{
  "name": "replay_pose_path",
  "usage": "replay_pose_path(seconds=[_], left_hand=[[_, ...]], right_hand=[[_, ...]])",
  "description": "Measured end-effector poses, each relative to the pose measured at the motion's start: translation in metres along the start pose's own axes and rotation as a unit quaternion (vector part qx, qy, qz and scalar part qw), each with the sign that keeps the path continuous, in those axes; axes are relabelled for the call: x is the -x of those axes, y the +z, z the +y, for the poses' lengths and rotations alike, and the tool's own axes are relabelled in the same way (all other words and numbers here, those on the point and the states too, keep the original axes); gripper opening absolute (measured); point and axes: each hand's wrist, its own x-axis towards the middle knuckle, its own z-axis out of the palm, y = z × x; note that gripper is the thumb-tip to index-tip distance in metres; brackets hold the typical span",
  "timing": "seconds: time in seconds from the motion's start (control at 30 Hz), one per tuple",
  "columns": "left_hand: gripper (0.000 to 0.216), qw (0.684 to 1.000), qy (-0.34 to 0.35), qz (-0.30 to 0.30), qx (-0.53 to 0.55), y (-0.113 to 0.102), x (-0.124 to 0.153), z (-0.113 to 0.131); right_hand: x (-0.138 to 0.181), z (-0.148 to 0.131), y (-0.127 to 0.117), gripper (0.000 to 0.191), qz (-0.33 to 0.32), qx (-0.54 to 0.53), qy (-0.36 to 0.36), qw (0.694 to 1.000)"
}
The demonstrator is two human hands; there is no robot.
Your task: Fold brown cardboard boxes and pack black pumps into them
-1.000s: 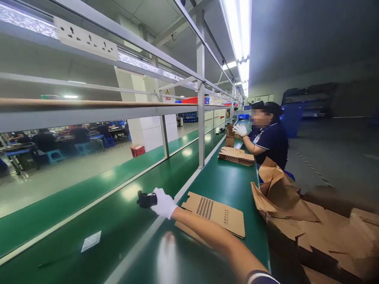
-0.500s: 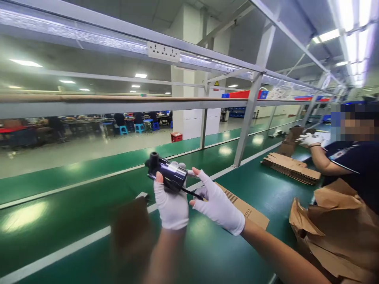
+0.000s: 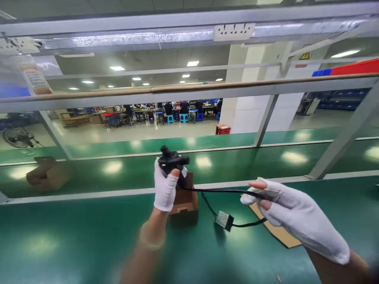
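Wrapped in my white-gloved left hand [image 3: 165, 187] is a small black water pump [image 3: 172, 159], its stubby pipe ends pointing up and to the right. A black cable [image 3: 220, 191] runs from the pump across to my right hand [image 3: 291, 215], also gloved, whose fingers and thumb pinch it. Below the stretched cable, a small black block with a pale label [image 3: 224, 220] hangs on more cable coming from the right hand. Behind and under the pump stands an open brown cardboard box [image 3: 184, 217], partly hidden by my left hand.
A flat cardboard piece [image 3: 282, 232] lies on the green bench [image 3: 89, 236] beneath my right hand. Another open carton [image 3: 49, 173] sits on the green belt at far left. A metal frame with a socket strip [image 3: 234, 31] crosses above. People sit at distant tables.
The view has swung left, so the co-worker and crumpled paper are out of sight. My right hand has moved away from the pump, drawing the cable out, and the pump has turned in my left hand.
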Motion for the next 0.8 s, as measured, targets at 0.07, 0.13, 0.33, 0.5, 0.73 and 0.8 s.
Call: replay_pose_path(seconds=[0.07, 0.13, 0.33, 0.5, 0.73, 0.8], left_hand=[[0.066, 0.995, -0.054, -0.033, -0.075, -0.014, 0.014, -0.007], [0.073, 0.981, -0.113, -0.094, -0.123, -0.024, 0.027, -0.012], [0.075, 0.905, -0.279, -0.302, -0.109, -0.037, 0.056, -0.011], [0.084, 0.921, -0.273, -0.271, -0.069, -0.042, 0.066, -0.009], [0.062, 0.954, -0.159, -0.084, -0.239, -0.040, 0.063, -0.018], [0.066, 0.952, -0.154, -0.078, -0.251, -0.046, 0.061, -0.020]], right_hand=[[-0.007, -0.014, 0.017, 0.027, -0.011, 0.078, -0.094, 0.992], [-0.019, -0.024, 0.033, 0.026, -0.021, 0.185, -0.197, 0.963], [-0.070, -0.007, 0.063, 0.015, -0.156, 0.297, -0.240, 0.911], [-0.073, 0.032, 0.070, 0.034, -0.289, 0.151, -0.031, 0.945], [-0.053, 0.029, 0.088, 0.062, -0.230, 0.215, 0.040, 0.948], [-0.058, 0.029, 0.096, 0.057, -0.211, 0.215, 0.065, 0.951]])
